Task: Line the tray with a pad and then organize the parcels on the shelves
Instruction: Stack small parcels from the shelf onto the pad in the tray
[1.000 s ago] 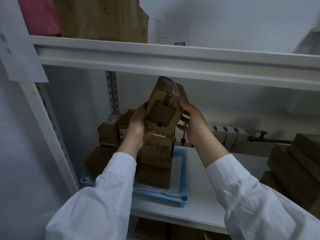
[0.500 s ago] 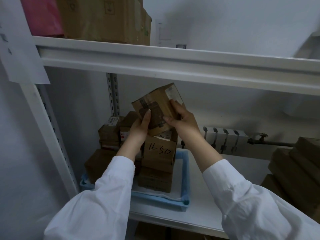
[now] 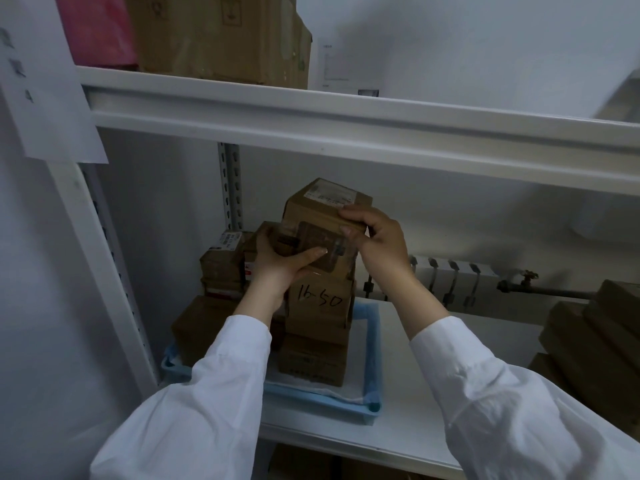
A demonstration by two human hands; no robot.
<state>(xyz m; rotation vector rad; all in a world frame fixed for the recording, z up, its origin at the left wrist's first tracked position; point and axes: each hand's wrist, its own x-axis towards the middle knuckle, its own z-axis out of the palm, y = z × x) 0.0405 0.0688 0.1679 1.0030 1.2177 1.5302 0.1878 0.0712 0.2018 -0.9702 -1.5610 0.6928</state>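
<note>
I am gripping the parcel (image 3: 313, 211) from both sides, my left hand (image 3: 280, 265) curling round its lower left corner and my right hand (image 3: 377, 244) pinching its upper right edge. It is sitting squarely above the box marked 16-50 (image 3: 320, 303), which is topping the stack in the tray (image 3: 375, 358). Its long axis is running left to right, and I cannot tell whether it is touching yet. Both hands being equally near, I judge the move is straight down.

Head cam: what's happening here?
A person in white sleeves holds a small cardboard parcel with both hands: the left hand at its lower left side, the right hand gripping its upper right edge. The parcel is at the top of a stack of boxes standing in a blue tray lined with a white pad, on the shelf. Whether it already rests on the stack is unclear. More brown boxes lie at the shelf's right end.
</note>
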